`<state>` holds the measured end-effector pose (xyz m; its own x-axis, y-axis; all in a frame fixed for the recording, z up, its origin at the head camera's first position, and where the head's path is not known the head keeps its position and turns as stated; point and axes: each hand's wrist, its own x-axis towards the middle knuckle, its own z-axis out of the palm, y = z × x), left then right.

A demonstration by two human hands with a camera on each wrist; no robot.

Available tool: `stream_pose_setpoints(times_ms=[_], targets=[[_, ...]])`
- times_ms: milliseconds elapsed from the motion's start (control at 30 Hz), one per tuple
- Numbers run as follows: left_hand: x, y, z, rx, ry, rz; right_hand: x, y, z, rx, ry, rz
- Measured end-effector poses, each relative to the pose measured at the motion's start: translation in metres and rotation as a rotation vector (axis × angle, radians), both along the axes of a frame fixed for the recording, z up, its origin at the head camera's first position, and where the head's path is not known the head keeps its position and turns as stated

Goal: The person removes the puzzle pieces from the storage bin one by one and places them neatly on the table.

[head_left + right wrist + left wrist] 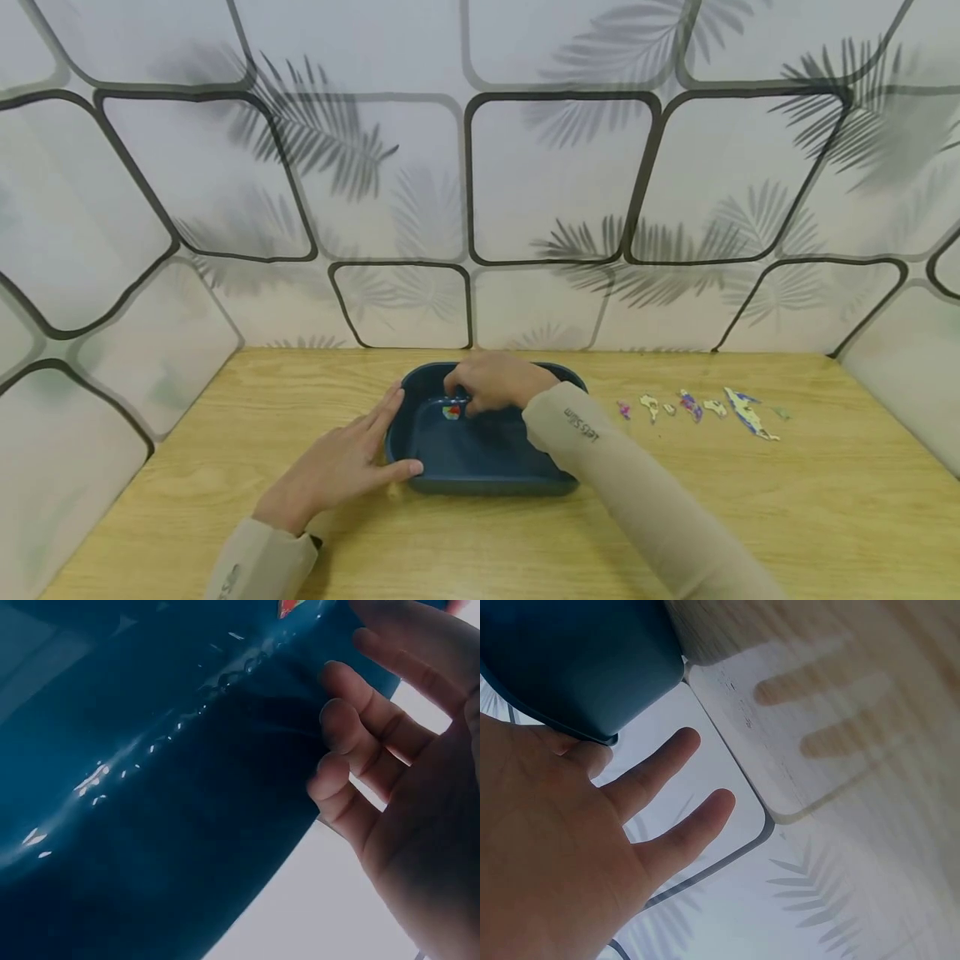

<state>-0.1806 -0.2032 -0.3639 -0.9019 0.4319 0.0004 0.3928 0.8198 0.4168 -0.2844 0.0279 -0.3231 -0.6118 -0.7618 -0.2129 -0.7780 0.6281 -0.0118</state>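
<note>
A dark blue basin (480, 485) stands on the wooden table, with wet-looking glints along its inside. My left hand (352, 458) holds its left side, the thumb at the front left corner and the fingers along the left rim. Two of its fingers stick out straight, off the basin's outer wall (630, 667), in the left wrist view. Over the basin's far half, my right hand (498, 382) reaches down with loosely bent fingers. Beside its thumb and index finger lies a small red, green and white piece (451, 412) in the basin. Nothing shows between those fingertips.
Right of the basin, several small flat coloured scraps lie in a row: a pink one (624, 410), a blue and red one (691, 406) and a long pale one (750, 414) among them. A patterned wall (540, 308) borders the table's far edge (300, 350).
</note>
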Motion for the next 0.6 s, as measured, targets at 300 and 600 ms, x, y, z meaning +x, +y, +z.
stream_pose_setpoints(times_ms=[300,600], targets=[[-0.001,0.000,0.000,-0.015,0.002,-0.005,0.000,-0.006,-0.013,0.062,-0.018,-0.047],[0.000,0.000,0.000,-0.016,0.009,0.000,-0.001,-0.006,-0.021,0.055,-0.025,-0.059]])
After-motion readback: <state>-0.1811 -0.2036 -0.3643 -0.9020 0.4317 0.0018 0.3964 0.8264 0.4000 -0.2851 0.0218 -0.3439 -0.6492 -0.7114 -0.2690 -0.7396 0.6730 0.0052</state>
